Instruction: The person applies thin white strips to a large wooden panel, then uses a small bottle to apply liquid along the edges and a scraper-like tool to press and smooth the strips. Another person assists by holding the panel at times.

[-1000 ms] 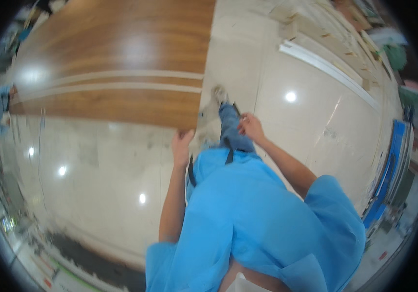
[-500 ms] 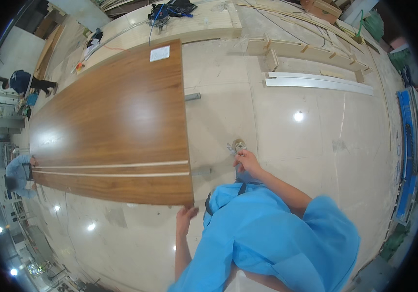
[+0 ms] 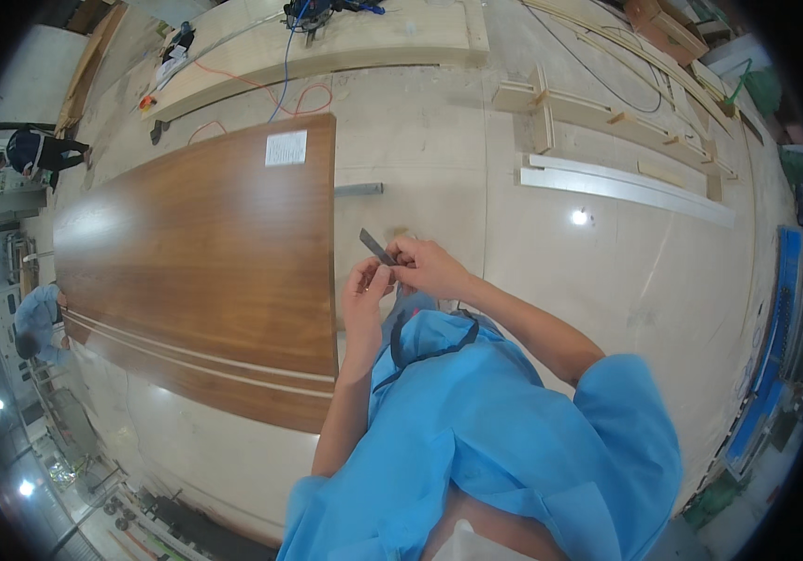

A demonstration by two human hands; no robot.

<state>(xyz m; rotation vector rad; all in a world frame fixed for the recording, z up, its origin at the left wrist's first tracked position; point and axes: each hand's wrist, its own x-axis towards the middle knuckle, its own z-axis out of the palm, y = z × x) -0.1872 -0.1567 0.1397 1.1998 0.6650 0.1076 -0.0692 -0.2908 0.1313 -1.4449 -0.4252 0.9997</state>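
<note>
Both my hands meet in front of my chest, above a pale glossy floor. My right hand (image 3: 430, 265) pinches a short, flat, dark grey metal strip (image 3: 376, 247) that points up and to the left. My left hand (image 3: 364, 283) touches the strip's lower end with its fingertips. A large brown wooden panel (image 3: 205, 262) with two thin pale stripes lies flat just left of my hands, its right edge close to my left wrist. My blue short-sleeved top (image 3: 476, 439) fills the lower middle of the view.
A small grey metal bar (image 3: 358, 190) lies on the floor by the panel's right edge. Long pale wooden boards (image 3: 327, 47) with a power tool and orange cable lie at the back. A white strip (image 3: 626, 190) and wood frames lie right. Other people stand at far left (image 3: 37, 150).
My hands have risen from near the floor and the panel's edge and come together in front of me. The view has lifted, so the panel's far end and the boards beyond show.
</note>
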